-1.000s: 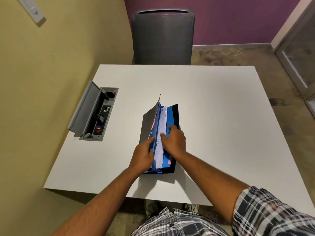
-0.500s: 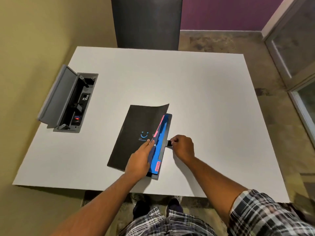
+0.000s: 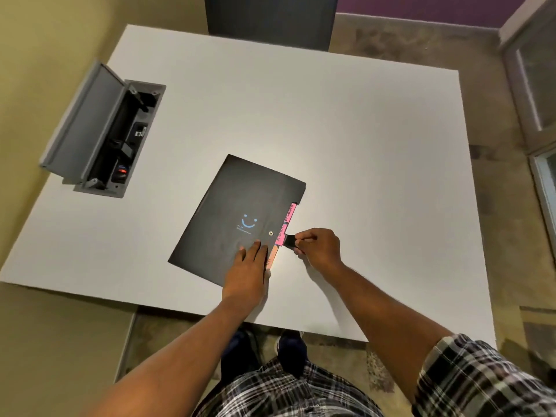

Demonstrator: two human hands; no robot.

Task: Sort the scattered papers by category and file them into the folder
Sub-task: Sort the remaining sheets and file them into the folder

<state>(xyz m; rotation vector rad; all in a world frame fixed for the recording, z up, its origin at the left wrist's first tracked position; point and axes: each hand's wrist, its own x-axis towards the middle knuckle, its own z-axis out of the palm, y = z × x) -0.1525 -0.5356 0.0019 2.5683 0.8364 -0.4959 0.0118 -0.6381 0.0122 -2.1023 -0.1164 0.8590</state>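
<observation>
A black folder (image 3: 237,215) with a blue smile mark lies closed and flat on the white table (image 3: 361,145). Pink and orange divider tabs (image 3: 285,227) stick out along its right edge. My left hand (image 3: 248,266) presses flat on the cover near its lower right corner. My right hand (image 3: 316,246) pinches the folder's black closure strap (image 3: 290,241) just right of the tabs. A small round snap stud (image 3: 270,233) sits on the cover beside my left fingertips. No loose papers are in view.
An open grey cable box (image 3: 102,136) with sockets is set into the table's left side. A dark chair back (image 3: 270,19) stands at the far edge. A yellow wall is on the left, bare floor on the right.
The folder's cover has dropped from raised to flat and closed, hiding the blue pockets and papers. My left hand moved onto the cover; my right hand left the papers and took the strap.
</observation>
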